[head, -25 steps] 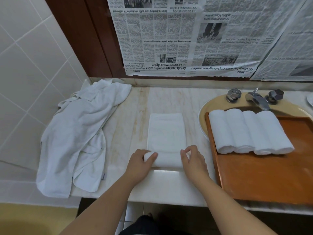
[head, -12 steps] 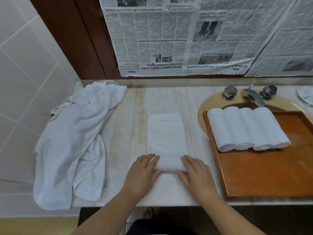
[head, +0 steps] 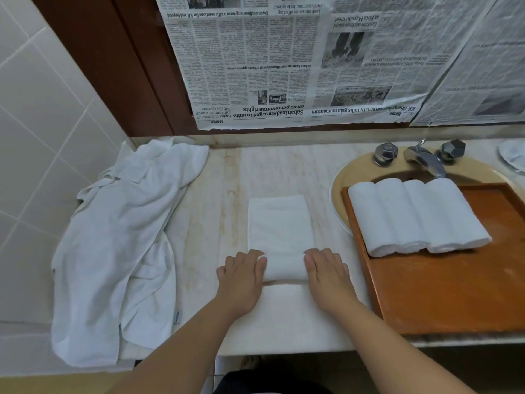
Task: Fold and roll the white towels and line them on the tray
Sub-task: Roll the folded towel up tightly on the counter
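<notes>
Four rolled towels: I am seeing them lying side by side, touching, on the wooden tray.
Folded towel: lying on the marble counter, near end partly rolled.
Left hand: I am pressing it flat, fingers together, on the roll's left end.
Right hand: pressing flat on the right end.
Loose towel pile: lying left.

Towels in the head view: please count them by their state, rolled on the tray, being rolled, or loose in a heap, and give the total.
Rolled on the tray: 4
Being rolled under the left hand and right hand: 1
Loose heap: at least 1; separate pieces cannot be told apart
Total: at least 6
</notes>
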The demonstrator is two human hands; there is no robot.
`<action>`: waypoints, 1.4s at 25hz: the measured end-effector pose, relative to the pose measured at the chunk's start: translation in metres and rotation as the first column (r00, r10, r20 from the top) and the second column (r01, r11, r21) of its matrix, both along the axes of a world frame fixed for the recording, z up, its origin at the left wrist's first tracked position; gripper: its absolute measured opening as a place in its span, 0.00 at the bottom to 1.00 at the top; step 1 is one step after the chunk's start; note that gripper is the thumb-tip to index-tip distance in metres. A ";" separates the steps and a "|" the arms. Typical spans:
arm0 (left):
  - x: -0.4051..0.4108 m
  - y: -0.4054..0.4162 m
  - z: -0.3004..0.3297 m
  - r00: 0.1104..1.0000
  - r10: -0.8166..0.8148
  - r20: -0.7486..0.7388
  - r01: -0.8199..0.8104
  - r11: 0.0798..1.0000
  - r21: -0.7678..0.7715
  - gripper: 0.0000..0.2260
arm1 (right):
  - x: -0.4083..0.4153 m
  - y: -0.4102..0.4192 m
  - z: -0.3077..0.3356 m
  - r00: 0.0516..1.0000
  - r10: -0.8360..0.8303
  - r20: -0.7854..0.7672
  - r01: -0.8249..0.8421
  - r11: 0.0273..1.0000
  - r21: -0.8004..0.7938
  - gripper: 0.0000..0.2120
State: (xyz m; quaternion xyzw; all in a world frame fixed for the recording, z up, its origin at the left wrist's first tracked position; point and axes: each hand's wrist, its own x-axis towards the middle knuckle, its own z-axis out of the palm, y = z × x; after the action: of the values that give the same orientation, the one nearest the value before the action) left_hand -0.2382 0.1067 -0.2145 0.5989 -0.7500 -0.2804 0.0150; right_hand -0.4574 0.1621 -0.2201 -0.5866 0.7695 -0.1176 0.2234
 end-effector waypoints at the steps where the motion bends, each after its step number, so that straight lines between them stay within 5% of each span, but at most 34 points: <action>1: -0.001 -0.004 0.002 1.000 -0.001 0.011 0.001 1.000 0.004 0.19 | -0.001 -0.005 0.001 1.000 -0.004 -0.010 0.004 1.000 0.011 0.17; 6: -0.002 -0.013 -0.002 0.997 0.061 0.039 -0.059 0.996 -0.062 0.17 | -0.004 -0.023 -0.003 0.998 -0.068 0.007 0.068 0.997 0.028 0.14; 9: -0.011 -0.012 -0.006 0.988 0.140 -0.064 -0.150 0.968 -0.203 0.11 | 0.002 -0.023 -0.009 0.987 -0.159 -0.034 0.148 0.964 -0.223 0.04; 11: -0.016 -0.008 -0.008 0.995 0.003 -0.100 -0.039 0.933 -0.359 0.12 | 0.004 -0.018 -0.018 0.981 -0.009 -0.194 -0.060 0.937 -0.344 0.11; 14: -0.014 0.001 -0.023 0.970 -0.229 -0.079 0.159 0.848 -0.506 0.18 | 0.007 -0.006 -0.023 0.970 0.128 -0.207 -0.194 0.918 -0.345 0.21; 18: 0.004 0.015 -0.036 0.935 -0.336 -0.114 0.217 0.795 -0.566 0.17 | 0.003 0.019 -0.037 0.976 0.104 -0.194 -0.182 0.876 -0.447 0.14; 21: 0.015 0.025 -0.038 0.904 -0.409 -0.126 0.273 0.778 -0.565 0.19 | -0.001 0.033 -0.045 0.983 0.040 -0.177 -0.124 0.859 -0.497 0.19; 28: 0.005 0.025 -0.029 0.941 -0.318 -0.115 0.203 0.803 -0.560 0.17 | 0.008 0.037 -0.044 0.979 0.098 -0.180 -0.187 0.784 -0.591 0.08; 32: 0.009 0.020 -0.029 0.942 -0.310 -0.130 0.155 0.744 -0.650 0.07 | -0.002 0.044 -0.040 0.965 0.159 -0.207 -0.250 0.791 -0.558 0.24; 35: 0.018 0.021 -0.039 0.928 -0.354 -0.118 0.174 0.690 -0.703 0.14 | 0.000 0.053 -0.042 0.976 0.133 -0.171 -0.204 0.831 -0.517 0.26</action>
State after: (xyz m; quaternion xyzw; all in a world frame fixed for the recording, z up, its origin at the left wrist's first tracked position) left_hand -0.2204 0.1281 -0.2533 0.3968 -0.8708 -0.0568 0.2847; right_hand -0.4572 0.2148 -0.2617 -0.6974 0.6645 -0.2681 0.0121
